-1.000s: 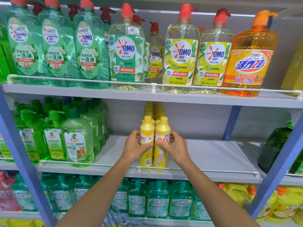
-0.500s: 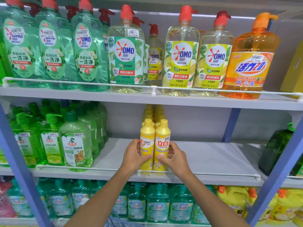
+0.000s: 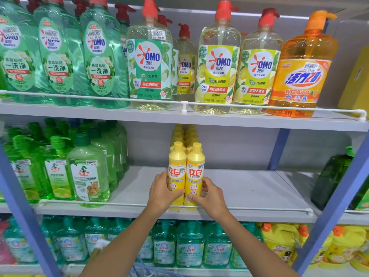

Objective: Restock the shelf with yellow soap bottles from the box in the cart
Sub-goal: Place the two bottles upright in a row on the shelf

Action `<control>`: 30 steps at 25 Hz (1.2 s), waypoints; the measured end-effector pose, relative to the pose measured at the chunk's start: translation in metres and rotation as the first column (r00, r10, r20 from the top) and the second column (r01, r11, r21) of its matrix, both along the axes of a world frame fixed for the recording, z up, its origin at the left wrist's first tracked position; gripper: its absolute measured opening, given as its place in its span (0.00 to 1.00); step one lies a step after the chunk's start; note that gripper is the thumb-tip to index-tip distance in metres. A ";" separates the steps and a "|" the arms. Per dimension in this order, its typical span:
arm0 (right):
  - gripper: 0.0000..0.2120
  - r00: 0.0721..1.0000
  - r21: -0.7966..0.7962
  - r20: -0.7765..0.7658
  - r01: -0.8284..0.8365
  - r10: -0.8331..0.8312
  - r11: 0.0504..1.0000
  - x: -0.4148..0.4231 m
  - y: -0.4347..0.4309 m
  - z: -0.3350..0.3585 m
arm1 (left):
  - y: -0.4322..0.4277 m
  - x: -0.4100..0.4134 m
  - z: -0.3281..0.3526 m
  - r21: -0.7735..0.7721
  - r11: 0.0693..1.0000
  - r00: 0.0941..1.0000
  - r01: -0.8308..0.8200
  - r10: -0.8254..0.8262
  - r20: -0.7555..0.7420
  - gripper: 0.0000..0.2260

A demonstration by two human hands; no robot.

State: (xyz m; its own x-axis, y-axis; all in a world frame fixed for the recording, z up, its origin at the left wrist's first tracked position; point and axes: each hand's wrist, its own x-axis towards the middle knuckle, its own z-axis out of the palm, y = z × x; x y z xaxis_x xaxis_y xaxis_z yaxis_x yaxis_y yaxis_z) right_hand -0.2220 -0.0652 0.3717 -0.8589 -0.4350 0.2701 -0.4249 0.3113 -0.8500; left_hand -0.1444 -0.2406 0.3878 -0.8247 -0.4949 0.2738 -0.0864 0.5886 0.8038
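Two yellow soap bottles stand side by side at the front of the middle shelf (image 3: 249, 188), just behind its white rail. My left hand (image 3: 162, 193) grips the left yellow bottle (image 3: 176, 168) low on its body. My right hand (image 3: 209, 194) grips the right yellow bottle (image 3: 195, 170) the same way. Both bottles are upright with their red labels facing me. Behind them two rows of yellow soap bottles (image 3: 184, 134) run to the back of the shelf. The box and most of the cart are out of view.
Green bottles (image 3: 87, 176) fill the middle shelf's left part; a dark green bottle (image 3: 331, 176) stands at far right. Large pump bottles (image 3: 217, 62) line the top shelf, teal bottles (image 3: 189, 244) the bottom. Blue uprights (image 3: 279, 148) frame the bay. A blue cart edge (image 3: 139, 268) shows below.
Both hands have lowered the two yellow bottles from just above the rail onto the shelf's front edge. My hands have slid down towards the bottles' bases.
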 end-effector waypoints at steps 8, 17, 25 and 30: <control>0.28 1.000 0.005 -0.018 0.006 -0.006 1.000 -0.004 0.002 0.000 | -0.010 0.007 -0.003 0.081 0.995 0.998 0.066 -0.067 0.008 0.24; 0.29 1.000 -0.030 0.006 -0.006 0.006 1.000 -0.004 0.000 0.002 | -0.003 0.002 -0.011 0.134 0.991 0.998 0.017 -0.008 -0.064 0.25; 0.26 0.999 -0.078 0.004 0.036 -0.036 0.996 -0.004 -0.005 0.001 | -0.005 0.005 -0.013 0.208 0.978 0.996 0.030 -0.011 -0.090 0.22; 0.28 1.000 -0.081 -0.019 0.022 -0.024 0.996 -0.005 -0.004 0.000 | -0.002 0.006 -0.013 0.205 0.979 0.994 0.015 0.008 -0.109 0.24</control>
State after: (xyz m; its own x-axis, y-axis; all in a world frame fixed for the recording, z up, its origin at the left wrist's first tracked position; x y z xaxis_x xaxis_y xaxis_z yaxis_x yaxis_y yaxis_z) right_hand -0.2268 -0.0689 0.3718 -0.8627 -0.3915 0.3202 -0.4352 0.2518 -0.8644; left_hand -0.1382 -0.2430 0.3752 -0.7971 -0.5473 0.2551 0.0101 0.4104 0.9119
